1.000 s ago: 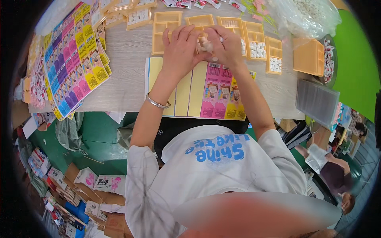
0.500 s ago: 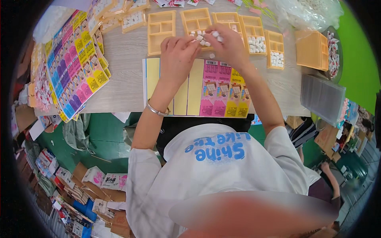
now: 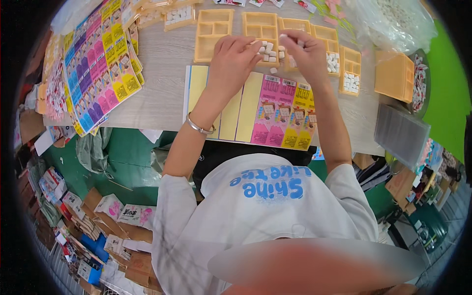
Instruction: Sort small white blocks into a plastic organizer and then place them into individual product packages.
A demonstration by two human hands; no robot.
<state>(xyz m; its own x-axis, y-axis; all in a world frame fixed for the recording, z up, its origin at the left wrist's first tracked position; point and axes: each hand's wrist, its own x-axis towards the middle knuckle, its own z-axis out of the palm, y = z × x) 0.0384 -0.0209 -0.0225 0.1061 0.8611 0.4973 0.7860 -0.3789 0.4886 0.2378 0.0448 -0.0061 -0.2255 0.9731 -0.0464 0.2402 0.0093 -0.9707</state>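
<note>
My left hand (image 3: 235, 58) rests fingers-down on a loose heap of small white blocks (image 3: 268, 49) lying in an orange compartment tray (image 3: 262, 22). My right hand (image 3: 309, 53) hovers just right of the heap, its fingertips pinched on a few white blocks. A silver bracelet sits on my left wrist. Beside this tray, further orange trays (image 3: 213, 28) lie in a row; two at the right (image 3: 351, 74) hold white blocks in their compartments.
Pink and yellow card sheets (image 3: 275, 110) lie at the table's near edge under my forearms. Colourful sheets (image 3: 96, 69) fan out at left. At right are a stack of orange trays (image 3: 393, 76), a clear bag of white blocks (image 3: 396, 19) and a grey stack (image 3: 400, 132).
Both hands held a cupped handful of white blocks together above the trays. They have since parted, and the blocks now lie spread in the tray under my fingers.
</note>
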